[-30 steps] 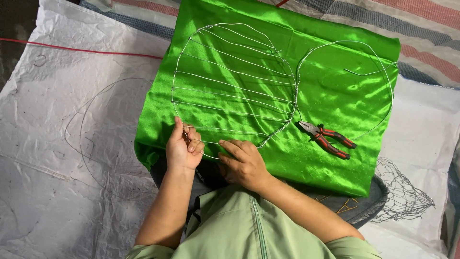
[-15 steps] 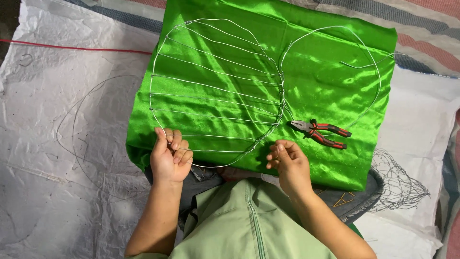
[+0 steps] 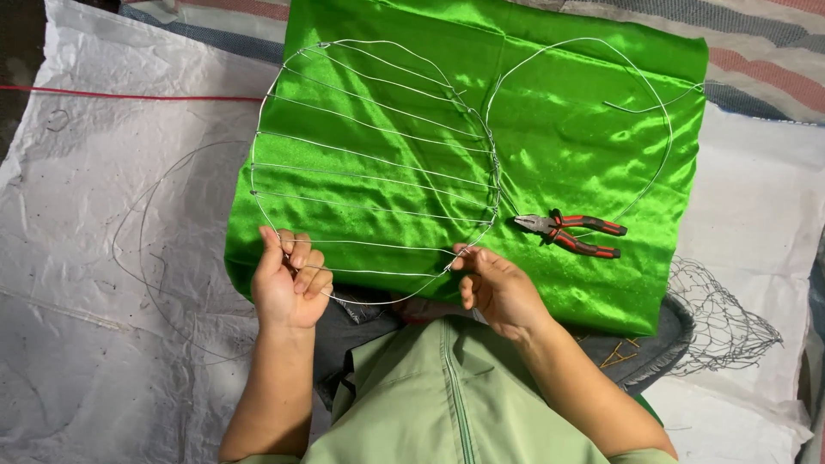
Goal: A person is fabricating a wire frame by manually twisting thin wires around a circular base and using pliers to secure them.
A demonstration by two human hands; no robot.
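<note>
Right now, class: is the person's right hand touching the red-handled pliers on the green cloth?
Apart. The head view shows the right hand at the wire frame's lower edge, with bare green cloth between it and the pliers.

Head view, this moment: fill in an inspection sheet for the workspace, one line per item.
Surface: white woven sheet on the ground, thin wire loops lying on it.
Job's things: wire frame of two rounded lobes, the left one crossed by wire ribs, lying on shiny green satin cloth.
Clutter: red-handled pliers on the cloth; wire mesh at the right.
Hands: left hand grips the frame's lower left rim; right hand pinches its lower right rim.
Cables: red cord across the sheet.
Surroundings: striped fabric at the top edge.
</note>
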